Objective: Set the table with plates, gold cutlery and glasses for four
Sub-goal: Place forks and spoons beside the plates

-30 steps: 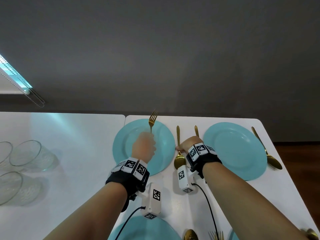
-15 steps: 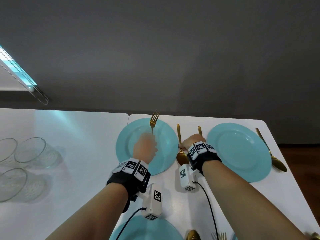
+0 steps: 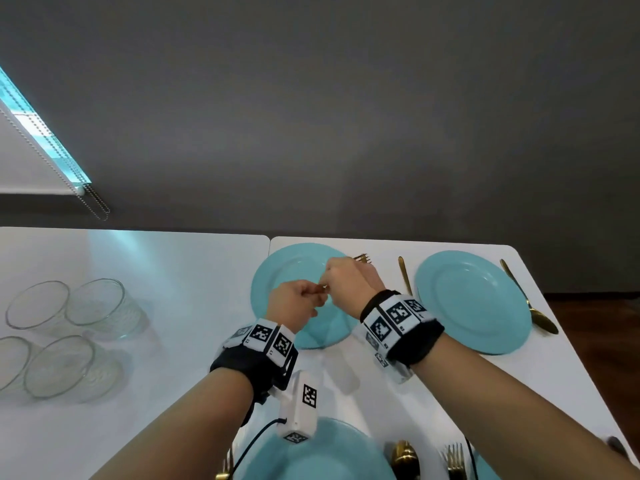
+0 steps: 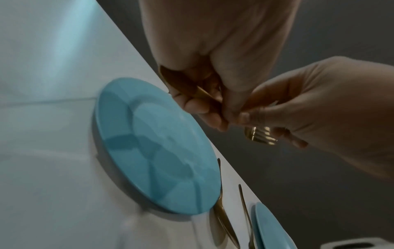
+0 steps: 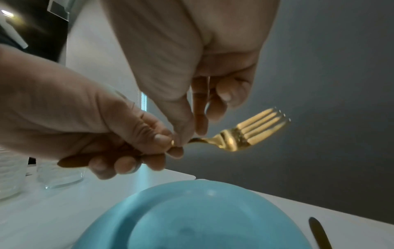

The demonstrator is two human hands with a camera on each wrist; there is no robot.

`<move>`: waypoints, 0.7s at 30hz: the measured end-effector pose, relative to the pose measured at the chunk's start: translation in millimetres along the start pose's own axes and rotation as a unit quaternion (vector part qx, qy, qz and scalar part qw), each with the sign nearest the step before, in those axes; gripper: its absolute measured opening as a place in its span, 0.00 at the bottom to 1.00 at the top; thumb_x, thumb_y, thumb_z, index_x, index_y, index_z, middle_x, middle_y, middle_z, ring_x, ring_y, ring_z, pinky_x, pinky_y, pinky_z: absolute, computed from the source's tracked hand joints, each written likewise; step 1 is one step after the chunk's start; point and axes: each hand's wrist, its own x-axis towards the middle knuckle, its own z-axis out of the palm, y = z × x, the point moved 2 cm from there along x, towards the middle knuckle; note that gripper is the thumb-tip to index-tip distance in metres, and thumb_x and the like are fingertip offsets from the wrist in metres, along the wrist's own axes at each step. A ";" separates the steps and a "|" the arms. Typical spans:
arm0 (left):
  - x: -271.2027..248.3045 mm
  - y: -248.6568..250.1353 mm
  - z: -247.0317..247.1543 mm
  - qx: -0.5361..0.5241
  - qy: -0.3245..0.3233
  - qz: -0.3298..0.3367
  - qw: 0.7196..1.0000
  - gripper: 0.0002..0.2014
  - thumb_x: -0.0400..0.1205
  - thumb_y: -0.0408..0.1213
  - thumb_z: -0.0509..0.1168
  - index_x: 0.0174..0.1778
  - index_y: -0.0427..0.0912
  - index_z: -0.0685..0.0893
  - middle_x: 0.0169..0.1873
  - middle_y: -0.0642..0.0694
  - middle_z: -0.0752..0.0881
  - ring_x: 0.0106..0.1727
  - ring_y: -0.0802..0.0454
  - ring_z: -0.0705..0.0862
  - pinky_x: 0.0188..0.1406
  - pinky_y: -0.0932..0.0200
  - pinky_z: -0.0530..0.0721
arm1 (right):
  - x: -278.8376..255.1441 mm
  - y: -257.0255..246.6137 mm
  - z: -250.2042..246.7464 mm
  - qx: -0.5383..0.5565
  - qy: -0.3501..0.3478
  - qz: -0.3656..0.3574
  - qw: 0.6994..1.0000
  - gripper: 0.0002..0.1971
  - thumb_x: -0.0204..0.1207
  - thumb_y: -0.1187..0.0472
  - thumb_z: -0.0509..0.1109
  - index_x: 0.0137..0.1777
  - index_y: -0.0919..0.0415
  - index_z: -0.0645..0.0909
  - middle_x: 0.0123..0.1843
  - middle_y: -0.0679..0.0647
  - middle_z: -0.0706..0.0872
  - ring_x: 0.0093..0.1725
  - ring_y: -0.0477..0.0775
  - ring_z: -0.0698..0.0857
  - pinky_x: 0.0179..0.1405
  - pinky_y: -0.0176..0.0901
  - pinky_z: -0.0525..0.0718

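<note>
You are working over a white bench (image 3: 173, 271), where turquoise plates (image 3: 474, 303) are sitting beside a gold fork (image 5: 241, 133) and gold spoon (image 3: 530, 299); black wristbands (image 3: 401, 327) are showing black-and-white square-patterned tags, near clear glasses (image 3: 97, 306).

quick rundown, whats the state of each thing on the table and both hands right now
gold fork: in the air above the far left plate, gripped by both hands
left hand: fingers curled round the fork handle
right hand: pinches the fork near its neck
far left plate: flat on the table, nothing on it
far right plate: flat, a gold spoon lying to its right
four glasses: upright, grouped on the left
</note>
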 end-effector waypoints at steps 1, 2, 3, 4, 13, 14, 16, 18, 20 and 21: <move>-4.5 -2.0 -7.1 0.000 -0.009 0.000 1.000 0.07 0.78 0.31 0.69 0.51 0.37 0.87 0.39 0.45 0.86 0.17 0.67 0.79 0.17 0.80 0.71 | -2.2 -7.1 -2.6 -0.025 -0.016 -0.001 1.000 0.15 0.81 0.66 0.59 0.61 0.58 0.85 0.62 0.56 0.81 0.64 0.58 0.80 0.51 0.46 0.77; -9.2 -4.6 -15.1 0.004 -0.018 -0.002 1.000 0.05 0.77 0.31 0.70 0.48 0.39 0.86 0.37 0.46 0.86 0.17 0.67 0.79 0.17 0.80 0.72 | -5.4 -15.5 -5.1 -0.047 -0.028 -0.002 0.998 0.16 0.81 0.67 0.59 0.61 0.59 0.85 0.61 0.56 0.83 0.63 0.59 0.81 0.52 0.47 0.79; -14.7 -6.6 -23.5 0.010 -0.025 -0.001 1.000 0.04 0.76 0.31 0.71 0.44 0.42 0.85 0.35 0.47 0.86 0.17 0.67 0.80 0.17 0.79 0.72 | -9.0 -24.5 -7.3 -0.062 -0.036 -0.007 0.997 0.16 0.81 0.68 0.59 0.61 0.59 0.85 0.61 0.56 0.83 0.63 0.59 0.81 0.53 0.47 0.80; -19.9 -9.3 -32.1 0.021 -0.031 0.000 0.999 0.06 0.75 0.32 0.72 0.41 0.45 0.82 0.32 0.49 0.85 0.17 0.67 0.80 0.17 0.78 0.73 | -12.8 -34.3 -10.3 -0.071 -0.045 -0.011 0.996 0.16 0.80 0.69 0.59 0.61 0.59 0.85 0.61 0.56 0.84 0.62 0.59 0.82 0.54 0.48 0.81; -70.4 -21.6 -123.4 0.055 0.007 0.058 0.997 0.15 0.74 0.43 0.74 0.54 0.44 0.81 0.44 0.48 0.88 0.49 0.52 0.85 0.53 0.60 0.79 | -38.9 -111.0 -23.6 0.044 -0.056 0.092 0.993 0.11 0.78 0.62 0.66 0.55 0.52 0.87 0.57 0.51 0.87 0.60 0.56 0.83 0.58 0.45 0.81; -73.6 -23.2 -135.4 0.055 0.047 0.070 0.995 0.16 0.77 0.45 0.71 0.57 0.42 0.81 0.48 0.47 0.88 0.53 0.50 0.84 0.56 0.60 0.77 | -40.1 -115.7 -20.3 0.076 -0.053 0.118 0.989 0.10 0.77 0.61 0.68 0.54 0.52 0.88 0.57 0.51 0.88 0.60 0.55 0.83 0.57 0.45 0.81; -79.9 -26.2 -157.5 0.054 0.115 0.084 0.988 0.16 0.81 0.45 0.65 0.60 0.39 0.80 0.54 0.44 0.87 0.59 0.46 0.83 0.58 0.59 0.75 | -40.5 -123.7 -11.1 0.143 -0.048 0.168 0.974 0.09 0.75 0.60 0.72 0.53 0.55 0.89 0.56 0.50 0.89 0.59 0.53 0.84 0.57 0.42 0.82; -85.7 -30.4 -174.3 0.048 0.151 0.081 0.984 0.15 0.83 0.43 0.62 0.60 0.38 0.80 0.56 0.42 0.86 0.60 0.45 0.82 0.56 0.60 0.73 | -38.4 -130.4 -0.9 0.212 -0.043 0.218 0.952 0.10 0.73 0.60 0.74 0.53 0.61 0.89 0.55 0.54 0.90 0.55 0.53 0.86 0.54 0.39 0.82; -89.4 -35.5 -186.2 0.044 0.161 0.074 0.983 0.13 0.83 0.40 0.61 0.60 0.38 0.80 0.56 0.41 0.86 0.61 0.44 0.81 0.56 0.60 0.73 | -34.2 -137.4 9.0 0.286 -0.049 0.280 0.915 0.12 0.72 0.61 0.75 0.53 0.67 0.89 0.47 0.57 0.90 0.44 0.55 0.87 0.45 0.40 0.83; -90.2 -38.8 -190.4 0.044 0.159 0.068 0.984 0.13 0.83 0.39 0.60 0.60 0.38 0.80 0.57 0.42 0.86 0.61 0.45 0.81 0.57 0.60 0.74 | -30.6 -141.1 13.9 0.309 -0.060 0.307 0.898 0.12 0.73 0.60 0.75 0.52 0.68 0.88 0.40 0.56 0.88 0.38 0.54 0.84 0.39 0.40 0.82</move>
